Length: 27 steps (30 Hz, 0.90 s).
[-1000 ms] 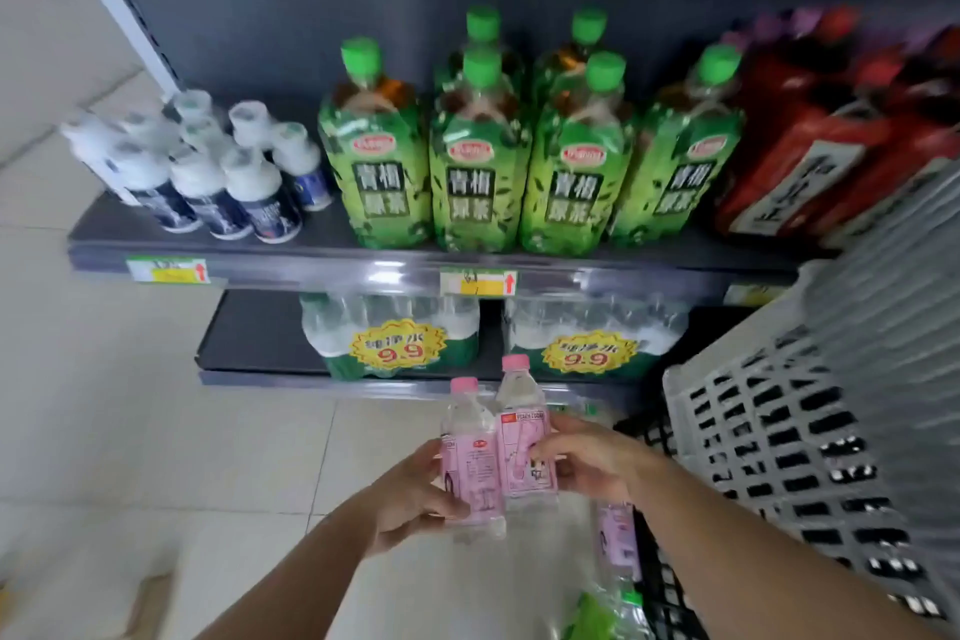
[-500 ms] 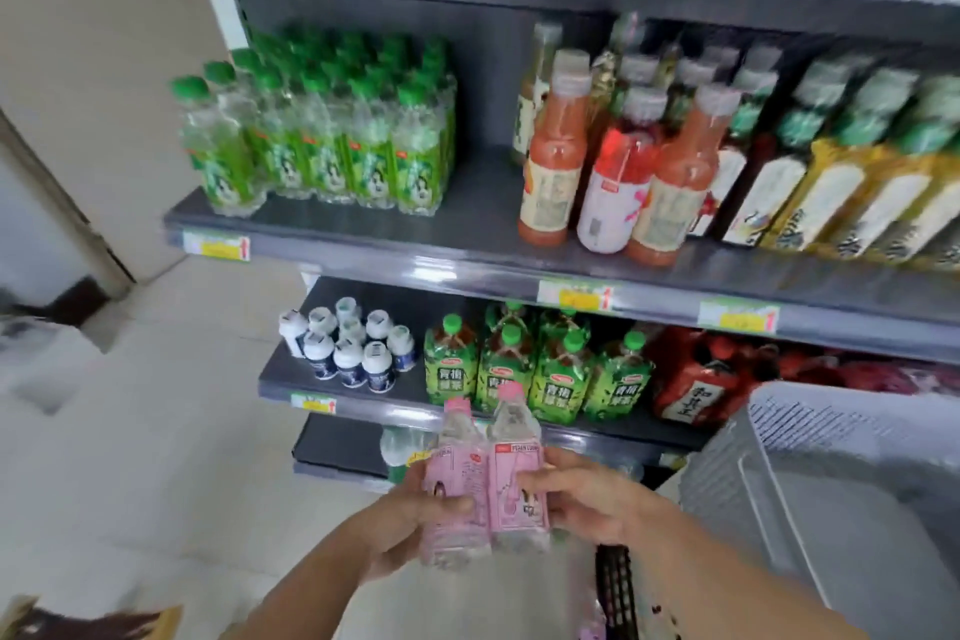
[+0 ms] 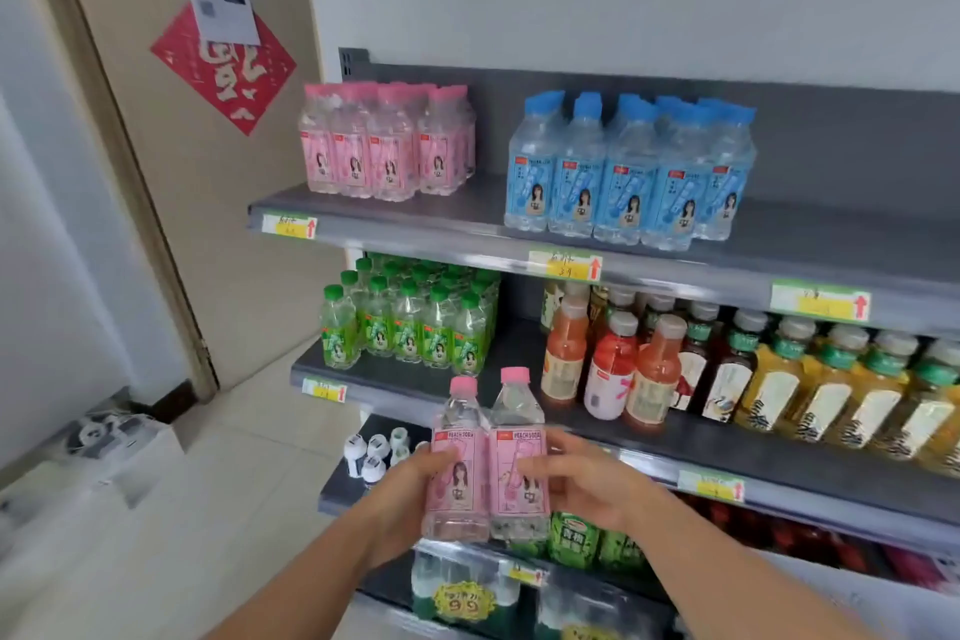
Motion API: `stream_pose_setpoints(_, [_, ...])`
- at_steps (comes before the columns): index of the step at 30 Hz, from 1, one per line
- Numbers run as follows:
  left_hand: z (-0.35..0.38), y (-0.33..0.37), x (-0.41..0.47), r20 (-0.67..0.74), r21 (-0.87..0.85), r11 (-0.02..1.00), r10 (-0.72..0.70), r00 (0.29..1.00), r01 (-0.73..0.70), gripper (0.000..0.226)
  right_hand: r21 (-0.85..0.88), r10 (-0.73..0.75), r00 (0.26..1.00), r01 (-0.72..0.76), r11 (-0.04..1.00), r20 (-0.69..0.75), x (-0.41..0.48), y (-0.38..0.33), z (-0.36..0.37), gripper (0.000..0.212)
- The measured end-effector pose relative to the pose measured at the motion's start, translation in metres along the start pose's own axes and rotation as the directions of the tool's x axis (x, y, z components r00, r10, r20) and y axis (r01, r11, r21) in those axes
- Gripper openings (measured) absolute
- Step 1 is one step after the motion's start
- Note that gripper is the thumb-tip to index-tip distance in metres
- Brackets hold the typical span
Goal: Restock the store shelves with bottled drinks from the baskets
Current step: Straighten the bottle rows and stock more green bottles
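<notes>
Two pink-capped peach soda bottles are held upright side by side in front of the shelves. My left hand grips the left pink bottle and my right hand grips the right pink bottle. A group of matching pink bottles stands at the left of the top shelf, well above my hands. No basket is clearly in view.
Blue-capped bottles fill the middle of the top shelf. Green bottles and orange and yellow juice bottles line the shelf below. Small white bottles sit lower left. A door stands left of the shelving.
My view has swung up from the low shelves to the top shelf. Both hands have risen with the two pink bottles, still held together.
</notes>
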<state>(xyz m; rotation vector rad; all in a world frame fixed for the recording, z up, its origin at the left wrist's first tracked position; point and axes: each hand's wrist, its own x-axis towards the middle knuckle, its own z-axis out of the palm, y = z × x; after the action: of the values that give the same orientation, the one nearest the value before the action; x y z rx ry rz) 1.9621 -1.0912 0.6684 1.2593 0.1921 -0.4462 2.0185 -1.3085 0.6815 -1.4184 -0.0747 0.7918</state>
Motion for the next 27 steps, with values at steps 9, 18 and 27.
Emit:
stream_pose_setpoints(9, [0.015, 0.078, -0.045, -0.117, 0.121, 0.961, 0.262, 0.958, -0.248, 0.045, -0.104, -0.176, 0.984, 0.173, 0.980, -0.028, -0.027, -0.087, 0.034, 0.048])
stream_pose_setpoints(18, [-0.014, 0.164, -0.053, -0.202, 0.119, 0.903, 0.430, 0.880, -0.414, 0.047, -0.115, -0.356, 0.932, 0.347, 0.931, -0.068, -0.005, -0.165, 0.086, 0.040])
stream_pose_setpoints(27, [-0.077, 0.256, -0.037, -0.185, 0.125, 0.833, 0.553, 0.812, -0.539, 0.032, -0.138, -0.532, 0.818, 0.513, 0.847, -0.219, 0.061, -0.244, 0.125, 0.041])
